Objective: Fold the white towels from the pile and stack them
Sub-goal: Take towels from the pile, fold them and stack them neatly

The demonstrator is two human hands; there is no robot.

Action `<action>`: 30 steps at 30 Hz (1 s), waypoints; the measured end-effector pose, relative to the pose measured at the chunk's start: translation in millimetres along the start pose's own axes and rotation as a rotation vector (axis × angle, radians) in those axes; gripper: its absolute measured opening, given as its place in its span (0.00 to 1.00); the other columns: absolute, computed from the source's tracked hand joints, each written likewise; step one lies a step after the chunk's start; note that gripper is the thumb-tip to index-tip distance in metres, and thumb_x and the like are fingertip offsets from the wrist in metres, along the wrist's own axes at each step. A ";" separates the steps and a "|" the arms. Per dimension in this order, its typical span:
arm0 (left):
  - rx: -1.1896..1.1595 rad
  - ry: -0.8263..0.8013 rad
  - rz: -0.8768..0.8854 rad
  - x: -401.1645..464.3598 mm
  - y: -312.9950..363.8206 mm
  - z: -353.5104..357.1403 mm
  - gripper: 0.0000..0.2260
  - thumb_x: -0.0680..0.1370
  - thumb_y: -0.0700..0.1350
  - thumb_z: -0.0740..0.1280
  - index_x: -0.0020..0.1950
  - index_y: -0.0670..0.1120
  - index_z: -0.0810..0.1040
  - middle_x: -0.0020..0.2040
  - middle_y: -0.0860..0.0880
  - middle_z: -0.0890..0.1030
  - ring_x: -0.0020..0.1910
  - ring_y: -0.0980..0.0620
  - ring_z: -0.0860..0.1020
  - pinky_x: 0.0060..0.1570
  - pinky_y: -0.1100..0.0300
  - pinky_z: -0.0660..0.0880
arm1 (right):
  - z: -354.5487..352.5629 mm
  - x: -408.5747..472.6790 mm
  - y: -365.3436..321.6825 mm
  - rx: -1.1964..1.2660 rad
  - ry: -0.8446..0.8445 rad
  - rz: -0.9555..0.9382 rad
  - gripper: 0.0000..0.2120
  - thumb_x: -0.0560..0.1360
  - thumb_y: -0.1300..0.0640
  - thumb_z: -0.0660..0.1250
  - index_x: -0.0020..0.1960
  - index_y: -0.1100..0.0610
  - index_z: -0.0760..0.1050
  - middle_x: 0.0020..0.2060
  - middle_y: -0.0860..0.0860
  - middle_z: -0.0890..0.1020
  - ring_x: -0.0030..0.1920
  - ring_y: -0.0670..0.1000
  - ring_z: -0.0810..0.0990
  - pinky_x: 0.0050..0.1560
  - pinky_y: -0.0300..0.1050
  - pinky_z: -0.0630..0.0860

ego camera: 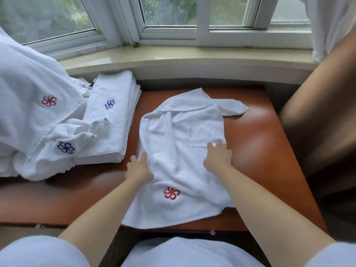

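Observation:
A white towel (pixel 183 135) with a red flower emblem lies rumpled and half spread on the reddish-brown table (pixel 256 143). My left hand (pixel 138 167) rests on its left edge with fingers stretched forward. My right hand (pixel 218 156) lies flat on its right edge, fingers straight. To the left stands a stack of folded white towels (pixel 113 120) with a blue emblem on top. Further left is the pile of unfolded white towels (pixel 34 105), showing red and blue emblems and spilling partly over the stack.
A stone windowsill (pixel 173 58) and a window run along the back. A brown curtain (pixel 323 112) hangs at the right, close to the table's right edge. The table's front edge is near my body.

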State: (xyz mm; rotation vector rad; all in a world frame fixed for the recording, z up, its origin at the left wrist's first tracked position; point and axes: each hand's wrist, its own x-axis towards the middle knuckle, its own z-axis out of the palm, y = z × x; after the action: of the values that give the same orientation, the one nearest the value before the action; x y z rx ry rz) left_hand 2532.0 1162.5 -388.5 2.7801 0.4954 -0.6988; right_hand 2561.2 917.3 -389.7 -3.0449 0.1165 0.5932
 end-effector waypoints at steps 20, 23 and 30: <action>0.130 -0.072 0.553 192.5 130.9 -56.6 0.26 0.80 0.48 0.58 0.77 0.54 0.56 0.79 0.47 0.49 0.66 0.42 0.71 0.52 0.51 0.74 | -24.3 167.4 -22.5 0.192 0.074 0.088 0.27 0.81 0.48 0.54 0.77 0.52 0.51 0.76 0.56 0.53 0.68 0.57 0.64 0.63 0.49 0.65; 0.201 -0.085 0.529 216.2 136.6 -54.9 0.29 0.80 0.55 0.58 0.79 0.54 0.51 0.79 0.51 0.39 0.67 0.43 0.71 0.45 0.54 0.70 | -17.0 177.4 -25.5 0.140 0.100 0.122 0.29 0.80 0.45 0.53 0.78 0.49 0.49 0.77 0.54 0.52 0.67 0.57 0.63 0.66 0.49 0.60; 0.232 0.050 0.351 229.8 139.0 -53.8 0.39 0.77 0.66 0.59 0.79 0.52 0.44 0.79 0.51 0.40 0.68 0.45 0.70 0.40 0.55 0.73 | -30.2 197.5 -14.6 -0.093 0.332 0.125 0.16 0.80 0.51 0.52 0.57 0.57 0.74 0.49 0.52 0.80 0.52 0.54 0.73 0.53 0.48 0.63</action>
State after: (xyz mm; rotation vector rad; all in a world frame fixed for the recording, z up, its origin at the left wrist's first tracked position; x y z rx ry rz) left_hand 2797.0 1112.5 -436.1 2.9897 -0.0749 -0.6396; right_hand 2756.1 917.2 -435.7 -3.2167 0.2979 0.0927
